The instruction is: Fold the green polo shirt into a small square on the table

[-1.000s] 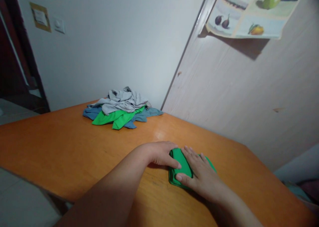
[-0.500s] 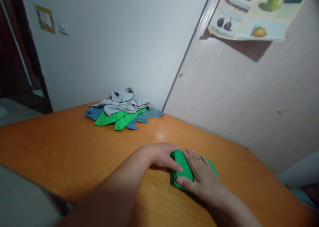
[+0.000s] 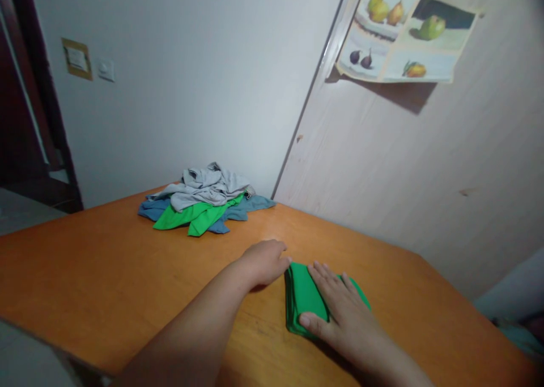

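A green garment [image 3: 306, 292], folded into a compact stack of layers, lies on the orange-brown table near me. My right hand [image 3: 342, 310] rests flat across its top with the fingers stretched out, covering the middle of the cloth. My left hand [image 3: 264, 263] is just beyond the upper left corner of the stack. Its fingers are apart and hold nothing, and the thumb tip is close to the cloth's edge; I cannot tell whether it touches.
A loose heap of clothes [image 3: 206, 197], grey on top with bright green and blue below, lies at the table's [image 3: 106, 268] far corner. Behind it rises a white wall [image 3: 178, 81]. A fruit poster [image 3: 403, 35] hangs on the pale panel at right.
My left hand has come off the green garment and moved left, away from it. My right hand stays flat on the cloth. The camera view has tilted up slightly.
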The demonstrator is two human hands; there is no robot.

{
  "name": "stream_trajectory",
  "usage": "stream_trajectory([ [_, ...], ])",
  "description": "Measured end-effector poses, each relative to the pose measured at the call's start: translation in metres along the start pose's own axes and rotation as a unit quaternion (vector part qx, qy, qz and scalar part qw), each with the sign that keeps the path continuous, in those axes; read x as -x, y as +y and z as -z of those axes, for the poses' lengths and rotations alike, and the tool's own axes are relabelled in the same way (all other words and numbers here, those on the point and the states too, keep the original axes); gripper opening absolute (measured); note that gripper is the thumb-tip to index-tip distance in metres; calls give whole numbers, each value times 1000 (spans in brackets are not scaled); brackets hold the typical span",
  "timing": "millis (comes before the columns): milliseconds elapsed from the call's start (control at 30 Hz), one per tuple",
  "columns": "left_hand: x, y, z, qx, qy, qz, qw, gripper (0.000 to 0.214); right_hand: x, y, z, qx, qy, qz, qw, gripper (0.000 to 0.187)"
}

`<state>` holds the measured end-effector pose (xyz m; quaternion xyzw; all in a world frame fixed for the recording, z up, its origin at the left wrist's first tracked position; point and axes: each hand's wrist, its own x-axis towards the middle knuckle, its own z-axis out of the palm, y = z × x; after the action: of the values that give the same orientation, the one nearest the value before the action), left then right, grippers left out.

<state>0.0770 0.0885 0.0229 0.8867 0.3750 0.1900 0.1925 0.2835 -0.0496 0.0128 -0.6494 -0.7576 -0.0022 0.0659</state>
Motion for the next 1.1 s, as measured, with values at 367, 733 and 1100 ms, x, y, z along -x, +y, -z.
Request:
stream_trajectory([
  [367, 3, 29, -3, 44, 76, -83, 993, 53, 0, 43, 18, -169, 193, -125, 959, 64],
  [733, 24, 58, -22, -16, -45, -89, 995, 74, -5, 34, 14, -99, 48, -145, 983, 73],
  [1100, 25, 53, -27, -70, -96, -64, 991, 90, -7, 38, 5, -97, -9, -172, 980, 77],
])
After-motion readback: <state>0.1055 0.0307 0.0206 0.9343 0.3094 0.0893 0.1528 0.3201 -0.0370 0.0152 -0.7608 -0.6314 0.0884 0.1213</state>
